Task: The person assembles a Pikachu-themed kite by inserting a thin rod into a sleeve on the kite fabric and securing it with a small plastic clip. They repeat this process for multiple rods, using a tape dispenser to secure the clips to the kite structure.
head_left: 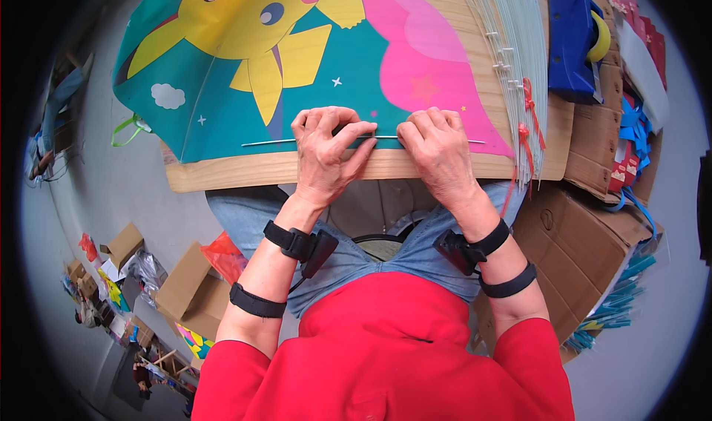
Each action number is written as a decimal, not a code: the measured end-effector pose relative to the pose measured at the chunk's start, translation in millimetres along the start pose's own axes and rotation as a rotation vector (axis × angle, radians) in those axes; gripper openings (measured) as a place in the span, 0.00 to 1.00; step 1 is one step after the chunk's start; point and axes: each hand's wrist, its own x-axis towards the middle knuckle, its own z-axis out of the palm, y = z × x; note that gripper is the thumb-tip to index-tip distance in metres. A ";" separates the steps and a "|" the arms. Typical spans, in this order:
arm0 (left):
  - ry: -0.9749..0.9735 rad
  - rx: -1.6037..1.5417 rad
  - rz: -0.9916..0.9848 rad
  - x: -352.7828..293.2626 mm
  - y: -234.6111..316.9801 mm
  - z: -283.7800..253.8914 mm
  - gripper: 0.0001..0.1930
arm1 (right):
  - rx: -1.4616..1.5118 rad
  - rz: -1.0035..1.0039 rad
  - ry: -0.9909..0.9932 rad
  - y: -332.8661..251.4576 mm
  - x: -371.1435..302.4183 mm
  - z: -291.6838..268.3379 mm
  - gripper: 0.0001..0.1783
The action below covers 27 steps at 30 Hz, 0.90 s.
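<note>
A thin pale rod (268, 142) lies crosswise over the near edge of a glossy printed sheet (230, 109), teal and pink with a yellow cartoon animal. My left hand (323, 154) is closed, thumb and forefinger pinching the rod near its middle. Close by on the right, my right hand (439, 154) is closed too, its fingers curled over the rod and hiding part of it. Both rod ends stick out beyond my hands. Whether the sheet's edge is also caught in my fingers, I cannot tell.
The sheet rests on a wooden board (245, 173) above my lap. Along its right side lies a bundle of long thin rods (525, 50) with red ties (524, 133). Beyond are a blue tape dispenser (568, 50) and a cardboard box (586, 250). Another open carton (200, 284) stands lower left.
</note>
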 end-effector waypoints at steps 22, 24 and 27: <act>-0.025 0.010 -0.015 4.2 7.2 -3.4 0.11 | -0.025 0.049 0.021 12.8 -15.9 -7.7 0.04; -0.017 0.003 -0.016 2.4 5.0 -8.7 0.11 | -0.012 0.062 -0.011 11.8 -15.6 -8.4 0.04; 0.010 -0.006 0.012 3.3 0.1 -1.6 0.10 | -0.004 0.072 -0.033 11.9 -15.6 -11.6 0.06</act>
